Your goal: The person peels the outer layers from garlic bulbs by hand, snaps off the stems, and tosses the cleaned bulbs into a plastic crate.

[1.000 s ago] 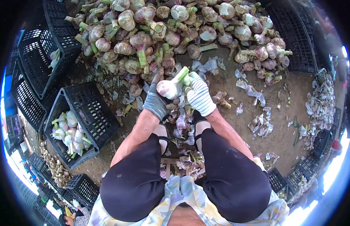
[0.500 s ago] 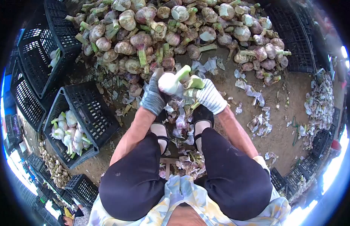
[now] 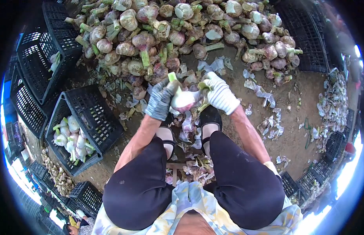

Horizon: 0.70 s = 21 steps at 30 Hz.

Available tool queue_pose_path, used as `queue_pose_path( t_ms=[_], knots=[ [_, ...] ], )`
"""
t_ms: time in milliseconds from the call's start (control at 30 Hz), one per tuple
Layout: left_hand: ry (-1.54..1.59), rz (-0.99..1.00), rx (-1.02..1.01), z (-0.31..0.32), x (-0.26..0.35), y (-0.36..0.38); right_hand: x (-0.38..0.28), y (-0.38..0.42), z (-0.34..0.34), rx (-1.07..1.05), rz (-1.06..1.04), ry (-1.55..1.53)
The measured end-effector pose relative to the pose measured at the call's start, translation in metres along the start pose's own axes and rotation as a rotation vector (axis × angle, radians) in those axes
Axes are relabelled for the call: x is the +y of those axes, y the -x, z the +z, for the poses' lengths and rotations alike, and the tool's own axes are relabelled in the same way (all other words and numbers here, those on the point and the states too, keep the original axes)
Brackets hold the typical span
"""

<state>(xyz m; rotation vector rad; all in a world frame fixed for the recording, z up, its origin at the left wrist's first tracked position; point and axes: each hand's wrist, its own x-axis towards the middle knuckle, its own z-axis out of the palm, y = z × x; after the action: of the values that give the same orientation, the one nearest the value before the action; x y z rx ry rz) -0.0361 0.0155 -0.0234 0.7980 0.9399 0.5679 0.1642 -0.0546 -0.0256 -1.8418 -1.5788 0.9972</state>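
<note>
Bare floor (image 3: pixel 303 98) here, heap (image 3: pixel 150 35) beyond; below that heap, the garlic bulb (image 3: pixel 182 101) hangs stem-gripped in the left hand (image 3: pixel 160 98), right hand (image 3: pixel 220 93) pinching husk.

Left gloved hand (image 3: pixel 158 102): knit, mottled dark and pale grey, fine banding. Right gloved hand (image 3: pixel 222 96): knit, white with thin grey stripes. Both gloves end at the wrist; forearms uncovered below the sleeves. Shirt (image 3: pixel 188 194): thin, loose, pale ground, soft pattern in yellow and grey-blue, open at the neck. Trousers (image 3: pixel 141 186): plain, near-black, wide at the thigh; small pale spot on left leg, faint pale smudges on right. Shoes (image 3: pixel 210 117): black, low-cut, dark strap across each instep.
</note>
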Motion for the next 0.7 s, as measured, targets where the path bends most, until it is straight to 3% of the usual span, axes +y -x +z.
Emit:
queue_pose_path(
  t_ms=[33,67,133,200,267,300,333,400,433,467,500,533,567,667,700],
  knots=[
    [0.241,-0.242,-0.112,-0.017,-0.002,-0.007,0.007,-0.001,0.009,-0.034,-0.074,0.140],
    [0.241,-0.242,-0.110,-0.016,-0.002,-0.007,0.003,-0.004,0.016,-0.070,-0.148,0.277],
    [0.596,-0.307,-0.069,-0.014,-0.001,-0.006,-0.009,0.003,0.039,-0.112,-0.253,0.283],
    [0.777,-0.328,-0.137,-0.014,-0.005,-0.017,-0.016,0.015,0.047,-0.333,0.000,-0.041],
    [0.763,-0.288,0.223,-0.008,-0.004,-0.019,-0.022,0.020,0.041,-0.376,-0.232,-0.474],
    [0.745,-0.296,0.164,-0.006,-0.002,-0.016,-0.056,0.021,0.010,-0.572,-0.077,-1.058],
    [0.748,-0.294,0.164,-0.013,-0.009,-0.018,-0.060,0.026,-0.001,-0.572,-0.007,-0.977],
    [0.671,-0.402,0.128,-0.032,-0.030,-0.023,-0.070,0.004,-0.029,-0.389,-0.511,-0.846],
    [0.654,-0.249,0.338,-0.015,-0.020,-0.018,-0.068,-0.001,-0.044,-0.343,-0.429,-1.061],
    [0.675,-0.236,0.425,-0.008,-0.015,-0.015,-0.060,-0.004,-0.059,-0.293,-0.341,-1.272],
    [0.701,-0.301,0.428,-0.016,-0.020,-0.019,-0.043,-0.016,-0.066,-0.056,-0.239,-1.019],
    [0.729,-0.365,0.433,-0.024,-0.023,-0.023,-0.004,-0.025,-0.059,-0.093,0.103,-1.005],
    [0.732,-0.358,0.436,-0.024,-0.019,-0.022,-0.004,-0.022,-0.050,-0.100,0.098,-1.003],
    [0.775,-0.401,0.276,-0.017,-0.008,-0.019,-0.025,0.011,-0.016,0.151,0.066,0.582],
    [0.842,-0.418,0.297,-0.015,-0.010,-0.020,-0.021,0.015,-0.004,0.141,0.148,-0.403]
  ],
)
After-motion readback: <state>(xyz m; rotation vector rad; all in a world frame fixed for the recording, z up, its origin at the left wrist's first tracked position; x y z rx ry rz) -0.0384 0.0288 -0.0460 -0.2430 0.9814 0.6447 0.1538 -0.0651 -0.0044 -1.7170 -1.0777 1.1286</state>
